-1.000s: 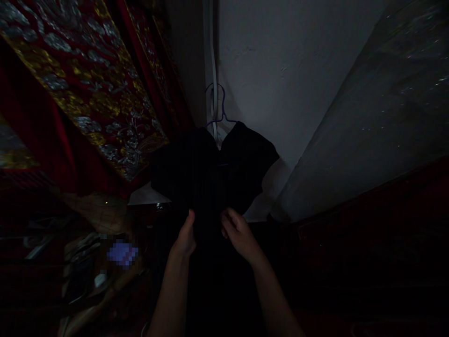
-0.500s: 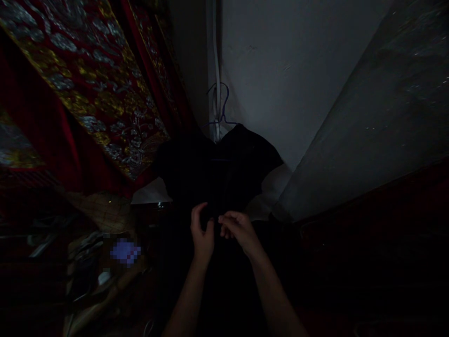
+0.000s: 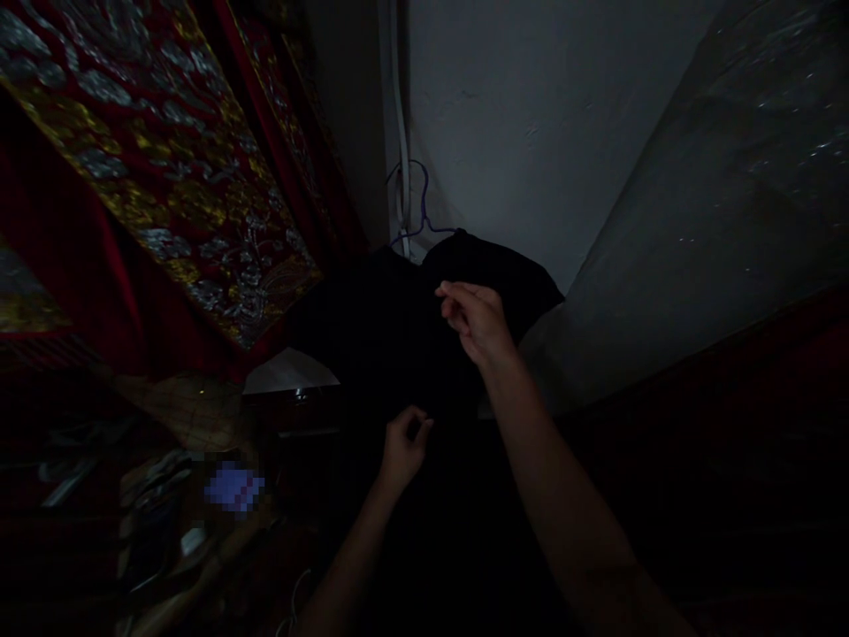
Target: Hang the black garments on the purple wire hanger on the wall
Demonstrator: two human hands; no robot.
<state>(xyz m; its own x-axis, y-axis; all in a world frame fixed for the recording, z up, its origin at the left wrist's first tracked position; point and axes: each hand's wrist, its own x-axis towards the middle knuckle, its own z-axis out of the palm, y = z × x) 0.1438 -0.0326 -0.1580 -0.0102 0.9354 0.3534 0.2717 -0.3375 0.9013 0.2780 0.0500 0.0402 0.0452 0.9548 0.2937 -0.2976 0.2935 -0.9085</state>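
A black garment (image 3: 371, 318) hangs on a purple wire hanger (image 3: 419, 208) against a pale wall. My right hand (image 3: 478, 320) is raised to the upper front of the garment near the collar, its fingers pinched together on the dark cloth. Lower down, my left hand (image 3: 404, 447) is closed in a pinch on the garment's front. The room is dim, and what lies between the fingers is hard to make out.
Red cloth with gold and silver embroidery (image 3: 165, 177) hangs at the left. A grey shiny sheet (image 3: 716, 195) slopes down at the right. Cluttered objects (image 3: 165, 522) lie low on the left. A white cable (image 3: 398, 133) runs down the wall corner.
My right hand has risen from the garment's middle to near the collar. My left hand has dropped slightly and stays pinched on the front.
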